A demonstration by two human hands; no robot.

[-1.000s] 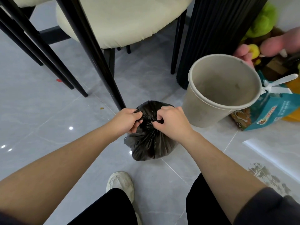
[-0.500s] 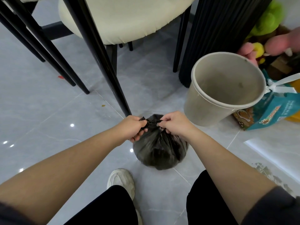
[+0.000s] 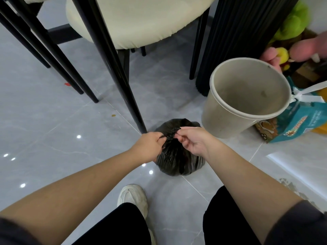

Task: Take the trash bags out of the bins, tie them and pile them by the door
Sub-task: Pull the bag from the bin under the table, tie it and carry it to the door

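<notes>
A small black trash bag (image 3: 178, 160) sits on the grey tiled floor between my knees and a chair leg. My left hand (image 3: 150, 145) pinches one twisted end of the bag's gathered top. My right hand (image 3: 192, 140) pinches the other end, palm turned up, fingers partly loosened. The twisted black plastic stretches taut between the two hands above the bag. To the right stands a beige round bin (image 3: 247, 96), with no bag inside it.
A cream-seated chair (image 3: 141, 20) with black legs (image 3: 123, 85) stands just beyond the bag. A black ribbed column (image 3: 238, 38) rises behind the bin. Plush toys (image 3: 292, 25) and a teal package (image 3: 297, 121) lie at the right. My white shoe (image 3: 132, 197) is near.
The bag's top has been gathered and its ends pulled apart sideways. My right hand has turned palm up. The bag has shifted slightly nearer to me in the view.
</notes>
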